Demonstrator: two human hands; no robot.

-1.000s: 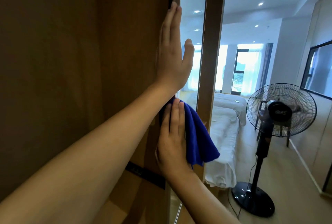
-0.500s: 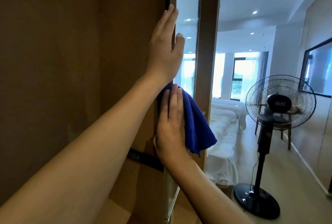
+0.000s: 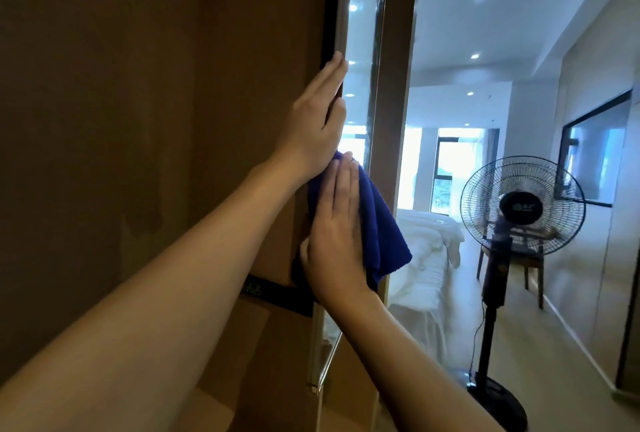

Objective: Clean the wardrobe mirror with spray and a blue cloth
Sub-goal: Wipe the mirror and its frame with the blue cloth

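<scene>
The wardrobe mirror [image 3: 362, 33] shows as a narrow, steeply angled strip on the edge of the brown wardrobe door [image 3: 242, 85]. My left hand [image 3: 315, 123] rests on that door edge with its fingers straight and pointing up, the thumb at the mirror side. Just below it, my right hand [image 3: 334, 234] presses a blue cloth [image 3: 381, 227] flat against the mirror with straight fingers. The cloth's loose end hangs off to the right. My right fingertips reach up to my left wrist. No spray bottle is in view.
A black standing fan [image 3: 523, 206] stands on the floor at the right, its cord trailing down. Behind it is a chair [image 3: 533, 265]. A bed with white linen [image 3: 426, 251] lies beyond the door. A dark framed panel [image 3: 595, 151] hangs on the right wall.
My right hand has slid the cloth upward along the mirror. My left hand has come down the door edge, so the two hands now meet.
</scene>
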